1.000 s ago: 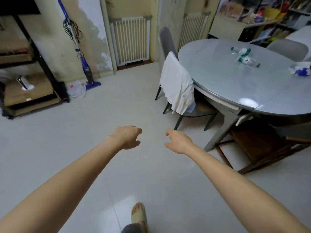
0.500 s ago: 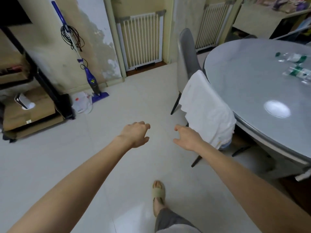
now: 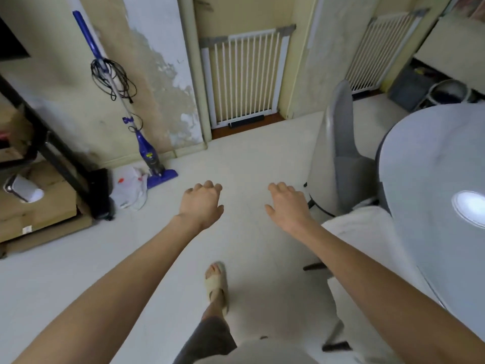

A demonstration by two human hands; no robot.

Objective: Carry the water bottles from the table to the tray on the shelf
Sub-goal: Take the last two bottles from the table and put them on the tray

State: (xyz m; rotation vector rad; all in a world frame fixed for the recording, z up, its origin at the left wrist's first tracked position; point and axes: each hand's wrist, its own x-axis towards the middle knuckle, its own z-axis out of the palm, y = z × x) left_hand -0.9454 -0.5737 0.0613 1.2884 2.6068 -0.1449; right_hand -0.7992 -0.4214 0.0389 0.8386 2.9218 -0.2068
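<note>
My left hand (image 3: 201, 204) and my right hand (image 3: 287, 206) are stretched out in front of me above the floor, both empty with loosely curled fingers. The round grey table (image 3: 430, 164) fills the right edge of the view, and the part I see has only a light reflection on it. No water bottle is in view. A dark shelf (image 3: 60, 164) with cardboard boxes stands at the far left; I see no tray on it.
Two grey chairs are pushed against the table, the far chair (image 3: 343, 158) bare and the near one draped with a white cloth (image 3: 364, 240). A blue stick vacuum (image 3: 147, 151) and a plastic bag (image 3: 131, 189) lie by the wall. A white gate (image 3: 245, 77) closes the doorway.
The view has swung left and forward past the table. The bottles have left the frame on the right. Both hands stayed empty and rose slightly.
</note>
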